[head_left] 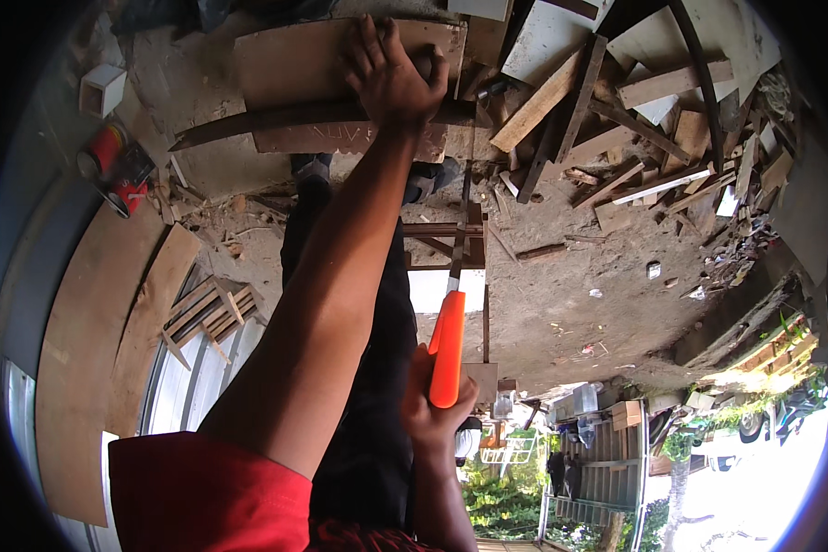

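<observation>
My left hand (pixel 394 81) lies with fingers spread on a flat brown wooden board (pixel 290 69), its wrist above a dark, narrow wood strip (pixel 248 126) that crosses the board. My right hand (pixel 440 396) is closed round the orange handle of a handsaw (pixel 447 350). The saw's thin blade points away from me, up to the right end of the strip and board. Whether its teeth touch the wood I cannot tell. Below the board, my feet and dark trousers show partly behind my left forearm.
Wood offcuts (pixel 561 110) lie heaped at the far right on the dirt floor (pixel 580 304). On the left are red cans (pixel 127 195), a white box (pixel 102 89), long planks (pixel 87 340) and a small slatted wooden piece (pixel 213 317). A ladder-like frame (pixel 607 460) stands at the lower right.
</observation>
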`<state>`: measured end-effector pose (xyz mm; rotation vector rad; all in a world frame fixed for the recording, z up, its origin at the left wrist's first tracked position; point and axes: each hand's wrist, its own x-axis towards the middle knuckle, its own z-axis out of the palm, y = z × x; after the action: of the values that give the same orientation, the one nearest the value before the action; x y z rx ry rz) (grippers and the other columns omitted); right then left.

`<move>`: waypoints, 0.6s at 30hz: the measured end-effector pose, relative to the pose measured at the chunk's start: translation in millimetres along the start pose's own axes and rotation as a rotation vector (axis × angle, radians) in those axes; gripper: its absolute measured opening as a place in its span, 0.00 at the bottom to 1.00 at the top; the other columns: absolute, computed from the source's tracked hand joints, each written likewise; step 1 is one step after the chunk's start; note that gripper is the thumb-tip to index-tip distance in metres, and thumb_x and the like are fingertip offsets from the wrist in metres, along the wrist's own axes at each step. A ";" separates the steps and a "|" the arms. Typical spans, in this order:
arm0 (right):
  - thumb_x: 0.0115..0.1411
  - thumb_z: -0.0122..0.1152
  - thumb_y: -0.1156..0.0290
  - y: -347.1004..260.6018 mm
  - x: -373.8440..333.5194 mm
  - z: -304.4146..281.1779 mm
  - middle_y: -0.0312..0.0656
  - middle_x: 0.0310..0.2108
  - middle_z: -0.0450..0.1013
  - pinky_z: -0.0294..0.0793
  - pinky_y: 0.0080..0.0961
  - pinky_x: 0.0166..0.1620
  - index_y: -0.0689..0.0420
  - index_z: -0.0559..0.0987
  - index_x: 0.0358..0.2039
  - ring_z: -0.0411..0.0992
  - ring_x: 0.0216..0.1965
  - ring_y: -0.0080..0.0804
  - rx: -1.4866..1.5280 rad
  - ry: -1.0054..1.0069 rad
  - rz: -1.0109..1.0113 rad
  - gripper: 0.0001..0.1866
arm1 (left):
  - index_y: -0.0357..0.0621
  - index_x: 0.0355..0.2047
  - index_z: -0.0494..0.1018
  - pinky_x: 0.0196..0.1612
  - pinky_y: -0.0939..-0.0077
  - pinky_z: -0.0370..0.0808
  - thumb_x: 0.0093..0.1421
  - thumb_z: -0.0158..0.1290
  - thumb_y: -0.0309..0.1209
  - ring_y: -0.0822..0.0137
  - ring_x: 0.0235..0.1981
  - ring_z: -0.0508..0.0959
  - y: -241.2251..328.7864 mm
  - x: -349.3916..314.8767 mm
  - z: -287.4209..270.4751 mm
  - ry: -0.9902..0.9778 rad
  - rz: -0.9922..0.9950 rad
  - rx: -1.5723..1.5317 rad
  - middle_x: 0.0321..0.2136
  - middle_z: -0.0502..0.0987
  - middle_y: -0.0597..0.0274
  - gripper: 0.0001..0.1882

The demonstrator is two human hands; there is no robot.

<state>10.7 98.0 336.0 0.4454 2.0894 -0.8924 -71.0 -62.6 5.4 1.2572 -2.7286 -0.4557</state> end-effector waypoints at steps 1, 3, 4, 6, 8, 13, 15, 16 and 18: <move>0.60 0.60 0.74 -9.9 0.7 -6.1 0.44 0.16 0.72 0.71 0.26 0.24 0.63 0.78 0.28 0.74 0.19 0.25 -0.007 -0.011 0.058 0.06 | 0.40 0.64 0.59 0.68 0.35 0.44 0.54 0.52 0.56 0.45 0.71 0.50 2.4 0.7 -2.3 -0.019 -0.015 0.007 0.69 0.53 0.44 0.44; 0.60 0.60 0.75 -21.7 55.1 8.1 0.41 0.15 0.71 0.69 0.24 0.24 0.63 0.77 0.26 0.72 0.19 0.20 0.096 0.022 -0.050 0.07 | 0.40 0.64 0.60 0.68 0.35 0.44 0.55 0.51 0.56 0.46 0.71 0.49 4.2 0.7 -0.3 -0.012 -0.014 0.025 0.69 0.52 0.44 0.44; 0.60 0.60 0.75 -22.6 96.7 17.1 0.40 0.15 0.72 0.69 0.23 0.24 0.63 0.77 0.27 0.71 0.19 0.19 0.074 -0.031 -0.032 0.06 | 0.41 0.64 0.59 0.68 0.36 0.45 0.55 0.53 0.55 0.46 0.71 0.51 6.3 2.8 -3.8 -0.017 -0.024 -0.008 0.69 0.52 0.45 0.43; 0.61 0.60 0.75 -15.3 128.5 25.8 0.39 0.15 0.71 0.67 0.23 0.24 0.64 0.77 0.28 0.69 0.19 0.17 0.048 -0.050 -0.053 0.07 | 0.42 0.63 0.58 0.68 0.37 0.46 0.56 0.54 0.54 0.47 0.70 0.53 10.9 7.8 -8.7 -0.024 -0.037 -0.018 0.69 0.53 0.45 0.42; 0.61 0.60 0.74 -2.9 136.1 36.6 0.38 0.15 0.70 0.66 0.24 0.23 0.64 0.76 0.27 0.66 0.19 0.16 0.057 0.021 -0.151 0.07 | 0.41 0.63 0.60 0.68 0.36 0.45 0.55 0.53 0.55 0.48 0.71 0.51 6.9 11.2 -5.7 -0.001 -0.025 -0.043 0.69 0.52 0.46 0.42; 0.61 0.57 0.75 -13.7 -1.3 -12.2 0.37 0.14 0.66 0.61 0.24 0.22 0.66 0.73 0.27 0.63 0.17 0.17 -0.022 -0.038 -0.052 0.08 | 0.41 0.63 0.61 0.67 0.35 0.47 0.55 0.53 0.56 0.44 0.70 0.52 4.2 -1.4 -4.0 0.010 -0.022 0.051 0.69 0.53 0.45 0.43; 0.60 0.54 0.78 -23.8 -18.2 -24.7 0.31 0.15 0.66 0.60 0.18 0.24 0.69 0.75 0.39 0.61 0.19 0.13 -0.021 -0.062 -0.073 0.09 | 0.41 0.64 0.60 0.67 0.35 0.46 0.55 0.52 0.57 0.43 0.70 0.52 2.3 0.7 -0.9 0.001 -0.040 0.018 0.69 0.53 0.46 0.43; 0.59 0.53 0.79 -23.9 -11.7 -27.7 0.28 0.16 0.65 0.60 0.15 0.25 0.71 0.76 0.46 0.60 0.20 0.10 0.005 -0.063 -0.070 0.15 | 0.41 0.64 0.59 0.68 0.35 0.46 0.55 0.51 0.57 0.43 0.70 0.52 0.8 -2.7 -1.8 0.019 -0.037 0.019 0.69 0.53 0.47 0.43; 0.60 0.56 0.76 -26.2 52.7 0.3 0.27 0.14 0.64 0.58 0.17 0.23 0.67 0.77 0.34 0.59 0.19 0.10 0.067 -0.021 -0.022 0.07 | 0.42 0.65 0.59 0.68 0.35 0.45 0.55 0.51 0.57 0.45 0.70 0.52 8.6 0.5 -5.4 -0.025 -0.070 -0.024 0.69 0.52 0.48 0.44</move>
<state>-36.6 80.2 306.0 0.4468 2.0532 -0.9785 -76.4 -58.9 13.2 1.3532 -2.6980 -0.5135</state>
